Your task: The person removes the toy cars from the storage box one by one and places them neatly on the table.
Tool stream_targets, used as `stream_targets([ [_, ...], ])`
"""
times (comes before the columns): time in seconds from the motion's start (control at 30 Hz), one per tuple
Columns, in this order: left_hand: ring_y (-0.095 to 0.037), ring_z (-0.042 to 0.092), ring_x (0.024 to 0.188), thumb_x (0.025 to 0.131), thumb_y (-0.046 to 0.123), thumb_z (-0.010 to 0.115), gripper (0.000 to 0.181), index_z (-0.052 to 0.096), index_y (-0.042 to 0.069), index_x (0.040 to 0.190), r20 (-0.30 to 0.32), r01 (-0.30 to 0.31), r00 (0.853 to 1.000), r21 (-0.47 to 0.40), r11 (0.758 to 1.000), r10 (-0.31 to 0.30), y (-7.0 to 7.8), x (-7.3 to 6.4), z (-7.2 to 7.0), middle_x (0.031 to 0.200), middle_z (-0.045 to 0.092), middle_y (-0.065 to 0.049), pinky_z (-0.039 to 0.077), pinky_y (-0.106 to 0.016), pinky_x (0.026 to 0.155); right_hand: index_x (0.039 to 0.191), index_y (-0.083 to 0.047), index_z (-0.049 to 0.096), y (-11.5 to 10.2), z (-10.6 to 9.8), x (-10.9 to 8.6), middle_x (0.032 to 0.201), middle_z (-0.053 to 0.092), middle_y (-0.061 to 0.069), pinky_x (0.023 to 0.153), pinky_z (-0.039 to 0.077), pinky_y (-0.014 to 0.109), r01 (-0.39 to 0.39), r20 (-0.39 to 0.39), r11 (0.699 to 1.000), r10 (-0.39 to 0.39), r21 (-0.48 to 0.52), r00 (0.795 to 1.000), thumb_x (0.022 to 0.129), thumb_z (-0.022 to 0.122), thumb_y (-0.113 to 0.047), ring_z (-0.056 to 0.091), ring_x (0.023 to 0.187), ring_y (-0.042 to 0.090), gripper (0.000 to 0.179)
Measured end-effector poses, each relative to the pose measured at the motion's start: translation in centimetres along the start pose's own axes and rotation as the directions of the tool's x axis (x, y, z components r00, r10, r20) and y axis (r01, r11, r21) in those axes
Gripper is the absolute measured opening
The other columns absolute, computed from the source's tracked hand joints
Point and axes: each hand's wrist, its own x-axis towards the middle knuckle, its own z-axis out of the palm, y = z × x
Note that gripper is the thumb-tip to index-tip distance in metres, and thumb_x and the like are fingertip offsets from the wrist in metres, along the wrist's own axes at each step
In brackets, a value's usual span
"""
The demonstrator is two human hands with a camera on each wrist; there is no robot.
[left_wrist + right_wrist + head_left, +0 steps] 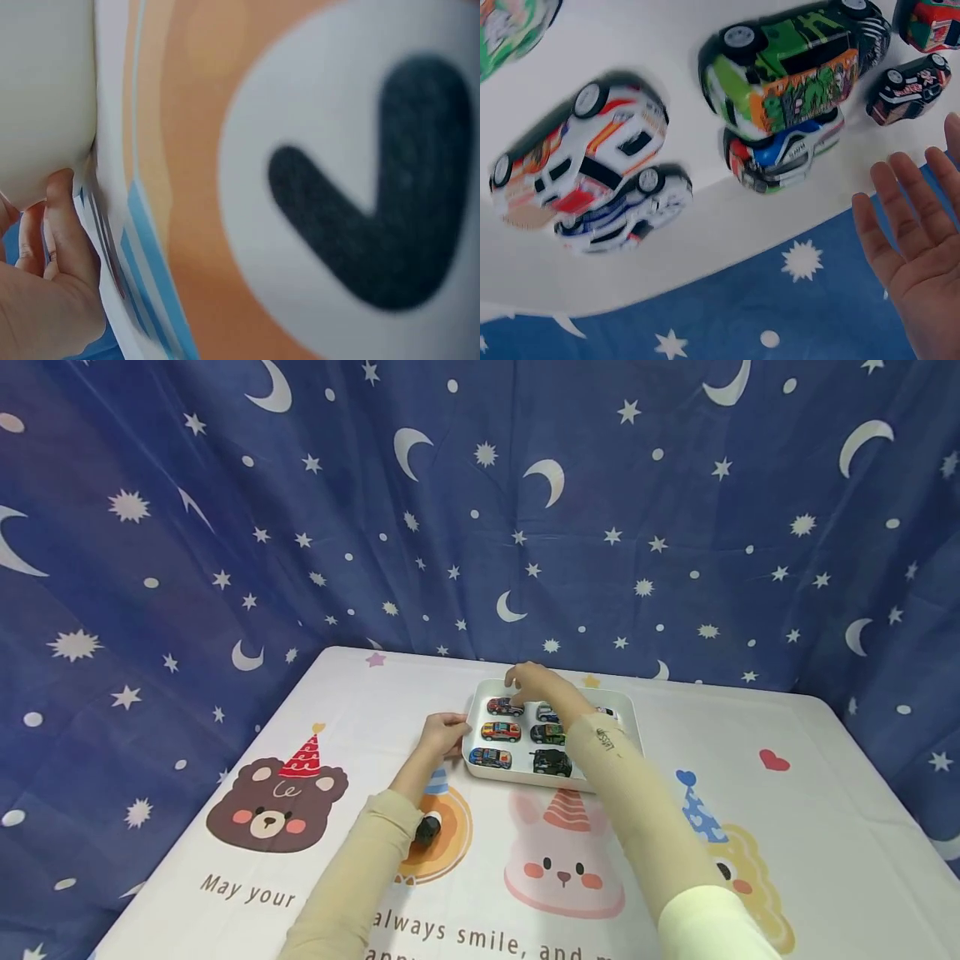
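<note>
While your left hand (442, 732) grips the left rim of the white tray (628, 720), a little above the middle of the head view, your right hand (534, 681) reaches over the tray's far edge with its fingers straight and spread, holding nothing. The tray sits on a tablecloth (825, 793) printed with cartoon animals, and the toy cars lie in rows inside it.

At the left of the tray you see three cars in a column: a red and dark one (504, 706) farthest back, an orange one (501, 731) in the middle, and a blue one (491, 757) nearest you. Beside them lie a dark green car (547, 734) and a black car (552, 762). Your right forearm hides part of the tray's right side.

From the right wrist view, your open palm (922, 247) shows at the lower right of the frame, fingers extended, just beside the tray's rim and touching no car. A green graffiti car (795, 64) lies at the upper middle, and a white car with orange stripes (581, 161) lies at the left; both are blurred.

From the left wrist view, your fingers (67, 225) curl at the lower left against the tray's pale wall (45, 90), with the tablecloth's orange and blue print filling the rest.
</note>
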Motion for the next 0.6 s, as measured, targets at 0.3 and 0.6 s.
stream_targets([
  [0.3, -0.008, 0.058, 0.068, 0.087, 0.005, 0.06, 0.032, 0.062, 0.001, 0.119, -0.007, 0.002, 1.0, -0.003, 1.0, -0.002, -0.3, 0.0, 0.1, 0.098, 0.065, -0.009, 0.053, -0.016, 0.054, 0.12, -0.006, 0.061, -0.2, 1.7, 1.2, 0.119, 0.06, 0.012, 0.095, 0.05, 0.037, -0.038, 0.043, 0.999, 0.038, -0.012, 0.998, 0.087, 0.069, -0.017, 0.056, 0.105, 0.024, 0.036],
  [0.6, -0.009, 0.057, 0.067, 0.086, 0.004, 0.061, 0.032, 0.063, 0.0, 0.118, -0.026, -0.006, 1.0, -0.007, 1.0, 0.006, -0.2, 0.0, 0.2, 0.101, 0.065, -0.012, 0.052, -0.016, 0.052, 0.109, -0.004, 0.063, -0.6, 2.5, 1.6, 0.106, 0.065, 0.008, 0.095, 0.05, 0.034, -0.018, 0.004, 0.993, 0.018, -0.119, 1.0, 0.082, 0.073, -0.012, 0.057, 0.094, 0.02, 0.03],
])
